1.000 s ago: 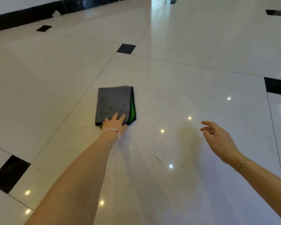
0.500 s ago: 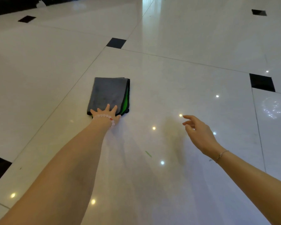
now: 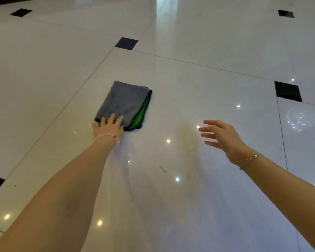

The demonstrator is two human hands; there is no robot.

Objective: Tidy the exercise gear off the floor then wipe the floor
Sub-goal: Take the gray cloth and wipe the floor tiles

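Observation:
A folded grey cloth (image 3: 125, 103) with a green inner layer lies flat on the glossy white floor (image 3: 189, 197), left of centre. My left hand (image 3: 109, 127) rests on its near edge with straight fingers pressing down; a bead bracelet circles that wrist. My right hand (image 3: 224, 136) hovers above the floor to the right of the cloth, fingers spread and relaxed, holding nothing. No exercise gear is in view.
Large white tiles with small black inset squares (image 3: 126, 43) at the corners fill the view. A thin green scrap (image 3: 162, 169) lies on the floor between my arms. Ceiling lights reflect as bright dots.
My left hand stays pressed on the cloth's near edge while the view shifts slightly. My right hand remains raised, with its fingers spread a little wider.

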